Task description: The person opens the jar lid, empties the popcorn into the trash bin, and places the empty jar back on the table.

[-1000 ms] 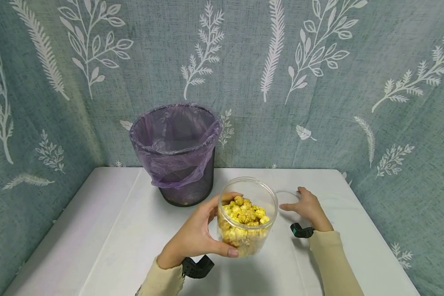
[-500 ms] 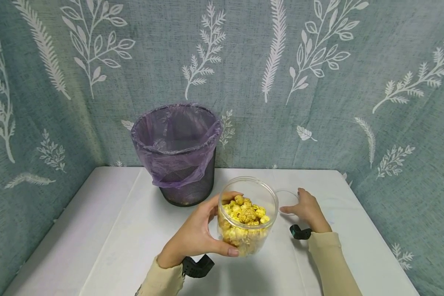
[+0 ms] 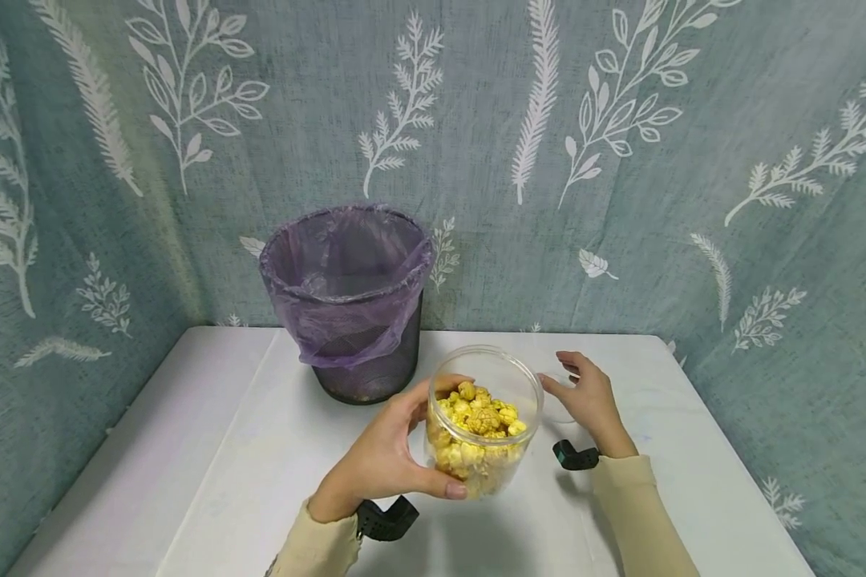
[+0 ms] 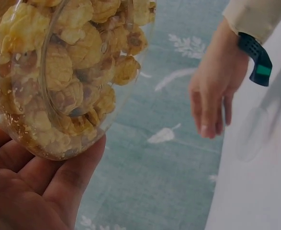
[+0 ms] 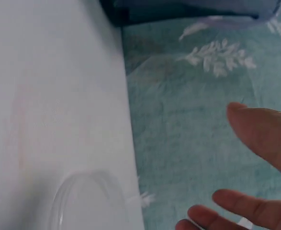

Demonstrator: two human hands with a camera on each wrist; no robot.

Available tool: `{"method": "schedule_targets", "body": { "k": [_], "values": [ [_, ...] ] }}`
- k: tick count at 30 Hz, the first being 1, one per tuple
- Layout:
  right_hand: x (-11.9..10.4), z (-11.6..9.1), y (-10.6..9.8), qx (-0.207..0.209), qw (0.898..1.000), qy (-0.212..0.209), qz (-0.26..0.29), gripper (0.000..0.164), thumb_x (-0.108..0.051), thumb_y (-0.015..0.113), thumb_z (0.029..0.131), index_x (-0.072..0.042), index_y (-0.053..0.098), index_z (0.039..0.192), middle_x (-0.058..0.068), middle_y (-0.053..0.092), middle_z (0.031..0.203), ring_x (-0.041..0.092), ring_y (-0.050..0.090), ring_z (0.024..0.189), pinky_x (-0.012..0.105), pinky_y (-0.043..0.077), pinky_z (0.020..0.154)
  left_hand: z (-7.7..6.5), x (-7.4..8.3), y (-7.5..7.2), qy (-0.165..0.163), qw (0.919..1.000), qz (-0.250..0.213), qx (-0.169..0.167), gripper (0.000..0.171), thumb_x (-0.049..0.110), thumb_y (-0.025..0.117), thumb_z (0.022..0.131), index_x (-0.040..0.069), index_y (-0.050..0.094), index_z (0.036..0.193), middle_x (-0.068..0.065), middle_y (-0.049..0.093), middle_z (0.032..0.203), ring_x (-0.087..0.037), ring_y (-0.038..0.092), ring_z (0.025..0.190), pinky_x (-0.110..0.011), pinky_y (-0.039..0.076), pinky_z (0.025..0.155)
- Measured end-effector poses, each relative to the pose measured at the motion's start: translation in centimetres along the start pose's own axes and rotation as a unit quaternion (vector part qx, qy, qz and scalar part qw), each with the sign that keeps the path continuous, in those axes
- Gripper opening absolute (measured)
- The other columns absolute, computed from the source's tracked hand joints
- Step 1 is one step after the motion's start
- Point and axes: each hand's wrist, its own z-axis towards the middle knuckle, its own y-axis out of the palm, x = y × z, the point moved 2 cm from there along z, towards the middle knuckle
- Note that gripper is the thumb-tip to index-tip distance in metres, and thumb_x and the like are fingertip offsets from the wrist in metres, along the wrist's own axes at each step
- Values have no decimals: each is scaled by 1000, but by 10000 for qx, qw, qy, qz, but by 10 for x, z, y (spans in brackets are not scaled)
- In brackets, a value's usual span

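My left hand [image 3: 375, 457] grips a clear plastic jar [image 3: 512, 381] from its left side, thumb in front and fingers behind. The jar has no lid on and tilts with its mouth facing me. Yellow popcorn [image 3: 479, 417] fills its lower part. Just right of the jar, my right hand [image 3: 592, 405] hovers with relaxed fingers and holds nothing. A clear round lid [image 5: 90, 206] lies flat on the table below that hand. In the head view the right hand and jar partly hide the lid; the left wrist view shows it faintly.
A black mesh bin [image 3: 404, 353] with a purple bag [image 3: 346, 320] over its rim stands at the back left of the white table [image 3: 260, 449]. Behind and beside the table hangs a teal cloth [image 3: 476, 264] with white leaf patterns.
My right hand has moved left and lifted, its fingertips now nearer the jar and away from the lid's far edge. My left hand and the jar have stayed nearly still.
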Motion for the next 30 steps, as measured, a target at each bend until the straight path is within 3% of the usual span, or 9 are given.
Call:
{"method": "schedule_targets", "body": {
  "k": [6,10,20,26,30],
  "values": [
    [-19,2,2,367,9964,-629,441,54,-28,75,100,4,59,141,26,59,144,45,55,135,56,48,110,0,1,-2,-69,10000,53,-23,99,3,99,67,13,50,152,-5,63,141,-28,58,132,-52,45,111],
    [-44,8,-3,446,9909,-987,800,53,-31,74,101,2,61,140,24,61,143,43,57,133,55,48,110,2,3,-5,-87,10000,-3,-20,99,3,98,68,16,50,153,-4,63,141,-28,59,131,-52,46,110],
    [-128,36,-5,96,9648,-2083,1604,41,-21,73,102,-4,65,138,16,63,142,34,57,132,51,48,109,0,10,-18,14,9999,129,114,100,-1,97,67,13,49,154,-8,64,140,-28,59,129,-48,46,110],
    [-166,52,10,-177,9453,-2609,1949,37,-16,72,102,-5,67,137,13,63,142,29,57,132,51,48,107,-10,17,-29,110,9992,213,306,99,1,98,66,11,50,152,-9,66,137,-29,60,127,-44,47,110],
    [-184,64,26,-303,9377,-2758,2093,40,-16,72,102,-5,65,140,12,60,148,27,57,133,49,49,105,-17,20,-35,137,9989,176,409,100,-1,98,66,6,49,152,-11,65,138,-29,60,129,-42,45,112]
  ]
}}
